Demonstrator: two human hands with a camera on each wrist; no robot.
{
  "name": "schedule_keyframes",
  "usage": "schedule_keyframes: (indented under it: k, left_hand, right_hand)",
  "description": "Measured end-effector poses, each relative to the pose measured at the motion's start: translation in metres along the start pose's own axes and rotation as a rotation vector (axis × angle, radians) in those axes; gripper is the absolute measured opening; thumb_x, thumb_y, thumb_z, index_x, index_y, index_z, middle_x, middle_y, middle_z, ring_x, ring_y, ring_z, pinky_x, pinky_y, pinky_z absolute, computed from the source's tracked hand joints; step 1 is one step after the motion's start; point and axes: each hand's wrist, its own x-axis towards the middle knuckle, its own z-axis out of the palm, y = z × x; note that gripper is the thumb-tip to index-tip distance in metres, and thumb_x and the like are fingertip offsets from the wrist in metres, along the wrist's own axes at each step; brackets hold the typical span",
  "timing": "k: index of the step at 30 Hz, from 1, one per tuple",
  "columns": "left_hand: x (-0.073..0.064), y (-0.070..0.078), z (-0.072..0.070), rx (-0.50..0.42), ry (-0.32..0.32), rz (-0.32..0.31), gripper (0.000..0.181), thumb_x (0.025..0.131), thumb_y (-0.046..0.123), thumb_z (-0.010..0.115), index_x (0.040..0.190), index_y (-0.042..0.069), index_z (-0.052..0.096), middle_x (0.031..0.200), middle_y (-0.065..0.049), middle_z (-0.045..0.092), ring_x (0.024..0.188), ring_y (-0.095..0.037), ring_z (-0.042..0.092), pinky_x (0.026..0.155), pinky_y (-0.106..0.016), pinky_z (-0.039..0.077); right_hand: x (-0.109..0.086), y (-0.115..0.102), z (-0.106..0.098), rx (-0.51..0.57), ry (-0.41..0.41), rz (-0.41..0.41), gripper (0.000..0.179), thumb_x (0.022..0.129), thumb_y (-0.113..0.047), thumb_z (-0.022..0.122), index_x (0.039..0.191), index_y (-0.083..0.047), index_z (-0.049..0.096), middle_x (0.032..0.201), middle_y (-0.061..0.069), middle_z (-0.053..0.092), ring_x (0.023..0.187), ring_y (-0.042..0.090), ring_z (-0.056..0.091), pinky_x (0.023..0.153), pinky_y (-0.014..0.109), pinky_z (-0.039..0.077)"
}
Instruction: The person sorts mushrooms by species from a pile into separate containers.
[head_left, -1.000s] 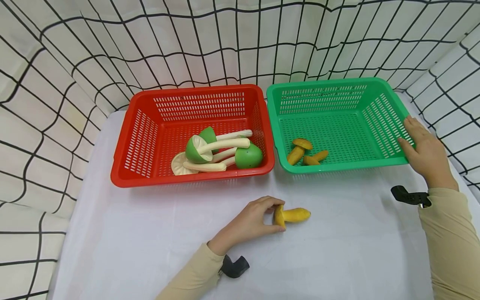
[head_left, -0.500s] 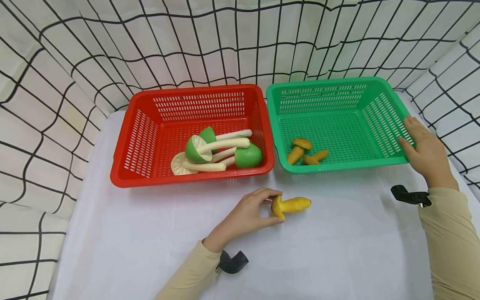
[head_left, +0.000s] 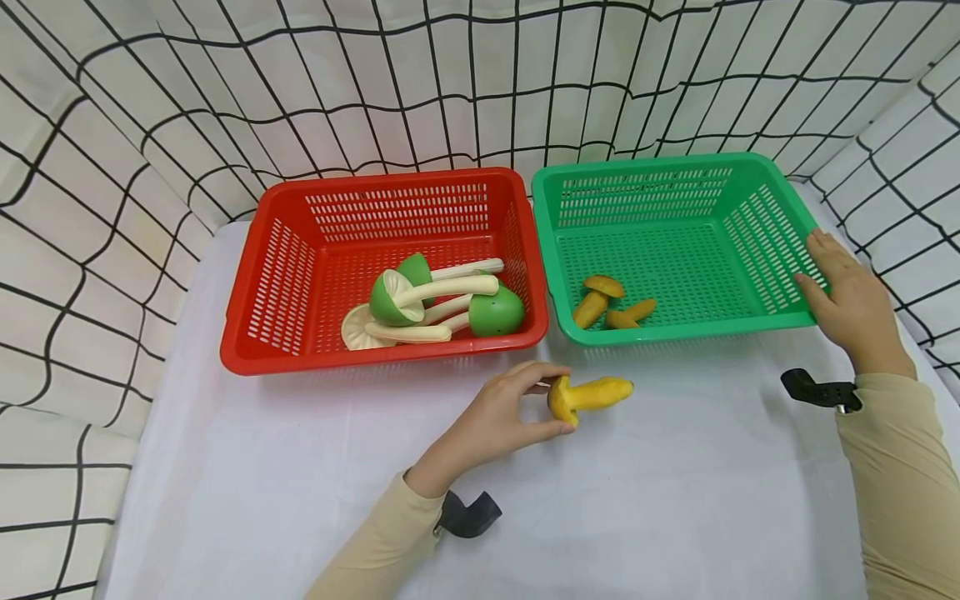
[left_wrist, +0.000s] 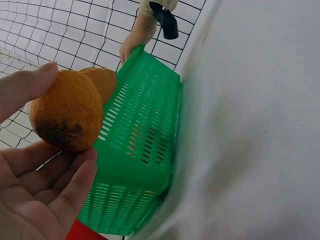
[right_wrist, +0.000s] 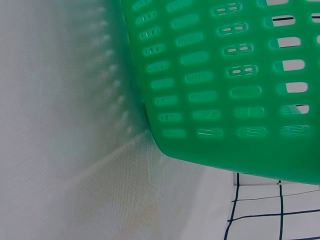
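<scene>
My left hand (head_left: 495, 417) pinches a yellow toy mushroom (head_left: 596, 394) by its cap between thumb and fingers, over the white cloth in front of the baskets. The stem points right. In the left wrist view the mushroom's rounded cap (left_wrist: 70, 110) shows a dark speckled patch, beside the green basket. My right hand (head_left: 855, 304) rests on the right rim of the green basket (head_left: 697, 336), its thumb reaching over the front corner. Two similar mushrooms (head_left: 592, 308) lie in that basket's front left corner. The right wrist view shows the basket's slotted wall (right_wrist: 215, 90), without the hand.
Left of the green basket stands a red basket (head_left: 285, 362), holding several green-capped mushrooms (head_left: 497, 312) with pale stems. Black netting (head_left: 480, 100) over white fabric rises behind and at both sides. A white cloth (head_left: 675, 500) covers the table.
My left hand has carried the yellow mushroom forward, towards the baskets, and slightly right, raising it from the cloth. The right hand stays on the green basket's rim.
</scene>
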Motion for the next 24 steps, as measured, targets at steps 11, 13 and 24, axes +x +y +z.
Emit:
schedule_keyframes:
  k: [11, 13, 24]
  left_hand:
    - [0.007, 0.009, -0.005, 0.006, 0.045, 0.031, 0.055, 0.075, 0.015, 0.08, 0.124, 0.007, 0.058, 0.116, -0.002, 0.061, 0.104, -0.016, 0.06, 0.092, -0.027, 0.047]
    - [0.008, 0.01, -0.006, -0.001, 0.051, 0.044, 0.055, 0.075, 0.015, 0.08, 0.124, 0.007, 0.058, 0.115, -0.002, 0.061, 0.104, -0.015, 0.059, 0.092, -0.026, 0.047]
    - [0.019, 0.019, -0.01, -0.062, 0.078, 0.086, 0.054, 0.076, 0.014, 0.079, 0.125, 0.006, 0.057, 0.118, -0.002, 0.06, 0.102, -0.013, 0.06, 0.092, -0.022, 0.046]
  right_hand:
    - [0.0, -0.001, -0.001, 0.004, 0.002, -0.004, 0.057, 0.099, -0.026, 0.032, 0.149, -0.001, 0.018, 0.153, 0.018, 0.018, 0.142, 0.03, 0.012, 0.115, 0.043, 0.008]
    - [0.0, -0.001, -0.001, 0.006, 0.001, -0.005, 0.057, 0.099, -0.026, 0.032, 0.149, -0.001, 0.018, 0.153, 0.018, 0.018, 0.142, 0.03, 0.012, 0.115, 0.043, 0.008]
    - [-0.001, 0.0, -0.001, 0.009, 0.01, -0.008, 0.057, 0.099, -0.026, 0.032, 0.149, -0.001, 0.018, 0.153, 0.018, 0.018, 0.142, 0.03, 0.012, 0.115, 0.043, 0.008]
